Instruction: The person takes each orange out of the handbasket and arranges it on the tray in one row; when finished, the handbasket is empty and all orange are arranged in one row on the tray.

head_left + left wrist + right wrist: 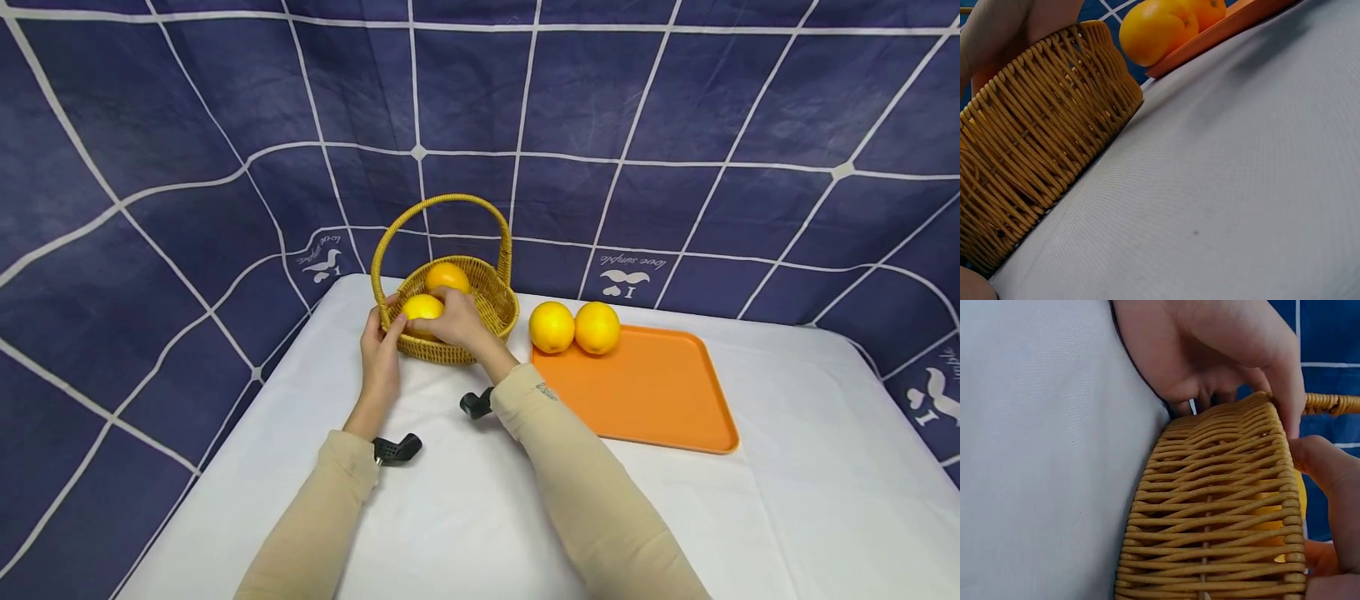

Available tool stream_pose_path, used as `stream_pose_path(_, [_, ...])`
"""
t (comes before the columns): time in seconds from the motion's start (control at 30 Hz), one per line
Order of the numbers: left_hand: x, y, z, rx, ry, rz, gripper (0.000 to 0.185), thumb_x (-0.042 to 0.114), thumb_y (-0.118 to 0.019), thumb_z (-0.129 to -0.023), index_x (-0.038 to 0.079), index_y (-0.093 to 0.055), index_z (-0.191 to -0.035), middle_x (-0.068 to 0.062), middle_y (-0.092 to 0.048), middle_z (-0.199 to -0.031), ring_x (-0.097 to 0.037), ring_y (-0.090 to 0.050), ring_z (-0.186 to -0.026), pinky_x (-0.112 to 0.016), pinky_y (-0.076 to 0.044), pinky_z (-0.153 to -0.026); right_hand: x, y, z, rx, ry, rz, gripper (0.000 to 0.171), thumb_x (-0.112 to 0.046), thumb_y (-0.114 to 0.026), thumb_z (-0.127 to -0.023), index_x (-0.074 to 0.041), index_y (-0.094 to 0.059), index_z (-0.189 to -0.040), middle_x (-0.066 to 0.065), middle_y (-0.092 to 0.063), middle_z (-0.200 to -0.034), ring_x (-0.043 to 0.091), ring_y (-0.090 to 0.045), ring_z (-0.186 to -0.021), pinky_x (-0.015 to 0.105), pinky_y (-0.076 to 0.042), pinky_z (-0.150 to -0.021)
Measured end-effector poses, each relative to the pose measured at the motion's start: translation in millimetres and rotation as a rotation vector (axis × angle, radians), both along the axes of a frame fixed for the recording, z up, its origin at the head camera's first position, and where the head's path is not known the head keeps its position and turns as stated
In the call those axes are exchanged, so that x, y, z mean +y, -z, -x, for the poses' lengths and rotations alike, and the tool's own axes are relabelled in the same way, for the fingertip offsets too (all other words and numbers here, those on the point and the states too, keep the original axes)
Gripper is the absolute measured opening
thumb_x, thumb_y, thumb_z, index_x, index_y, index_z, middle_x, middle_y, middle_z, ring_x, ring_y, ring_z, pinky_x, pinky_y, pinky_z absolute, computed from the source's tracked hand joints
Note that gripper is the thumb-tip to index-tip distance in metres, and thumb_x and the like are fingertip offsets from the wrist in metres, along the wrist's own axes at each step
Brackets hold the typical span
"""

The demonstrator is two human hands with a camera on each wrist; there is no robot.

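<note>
Both hands (420, 333) on basket orange (422, 308)

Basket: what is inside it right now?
The basket holds two oranges: one at the back, one in front under the right hand. The basket's floor and anything beneath the fruit are hidden.

The dark blue backdrop cloth (480, 100) carries small white bird emblems with mirrored, upside-down script, one behind the basket's left (324, 260), one behind the oranges (628, 275) where "love simple" and an "I" can just be made out, and one at the right edge (933, 396).
</note>
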State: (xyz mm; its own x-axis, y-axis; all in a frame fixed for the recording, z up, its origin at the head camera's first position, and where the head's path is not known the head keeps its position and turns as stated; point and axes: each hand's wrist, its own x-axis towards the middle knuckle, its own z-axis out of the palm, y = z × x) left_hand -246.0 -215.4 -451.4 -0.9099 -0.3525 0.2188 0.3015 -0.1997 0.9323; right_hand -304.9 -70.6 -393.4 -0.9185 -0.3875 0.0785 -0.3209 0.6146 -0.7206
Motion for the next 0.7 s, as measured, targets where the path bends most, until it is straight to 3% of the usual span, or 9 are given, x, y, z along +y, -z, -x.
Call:
stream_pose_path(0.13, [-0.6, 10.7, 7.5, -0.019, -0.013, 0.040, 0.045, 0.013, -0.058, -0.107, 0.005, -0.053, -0.151, -0.009, -0.052, -0.158, -0.019, -0.047, -0.145, -0.027, -0.036, -0.121, 6.8, -6.4, -4.7, 0.011, 0.056, 0.017, 0.077, -0.042, -0.084, -0.086, -0.004, -0.057, -0.148, 0.015, -0.065, -0.142, 0.038, -0.051, -0.133, 0.046, -0.050, -0.107])
stream_pose_path(0.3, [-3.1, 15.9, 7.0, -0.041, -0.041, 0.087, 0.044, 0.018, -0.058, -0.108, 0.011, -0.053, -0.152, -0.005, -0.052, -0.158, -0.019, -0.045, -0.147, -0.033, -0.033, -0.125, 20.3, -14.5, -10.3, 0.034, 0.087, 0.053, 0.075, -0.044, -0.085, -0.085, -0.007, -0.060, -0.145, 0.015, -0.067, -0.139, 0.040, -0.051, -0.131, 0.047, -0.049, -0.105])
stream_pose_path(0.5, [-6.6, 15.2, 4.6, -0.030, -0.048, 0.078, 0.043, 0.017, -0.059, -0.108, 0.008, -0.054, -0.150, -0.006, -0.053, -0.157, -0.020, -0.046, -0.147, -0.028, -0.036, -0.121, 46.4, -21.6, -17.4, 0.058, 0.128, 0.140, 0.068, -0.047, -0.085, -0.085, -0.011, -0.065, -0.139, 0.010, -0.070, -0.129, 0.033, -0.055, -0.120, 0.044, -0.051, -0.096])
stream_pose_path(0.7, [-2.7, 13.4, 9.2, -0.032, -0.016, 0.036, 0.046, 0.012, -0.059, -0.107, 0.006, -0.052, -0.152, -0.007, -0.049, -0.160, -0.022, -0.044, -0.148, -0.024, -0.036, -0.120, 78.4, -29.1, -24.1, 0.059, 0.195, 0.210, 0.064, -0.048, -0.083, -0.085, -0.017, -0.066, -0.139, 0.006, -0.070, -0.131, 0.030, -0.052, -0.121, 0.045, -0.048, -0.097])
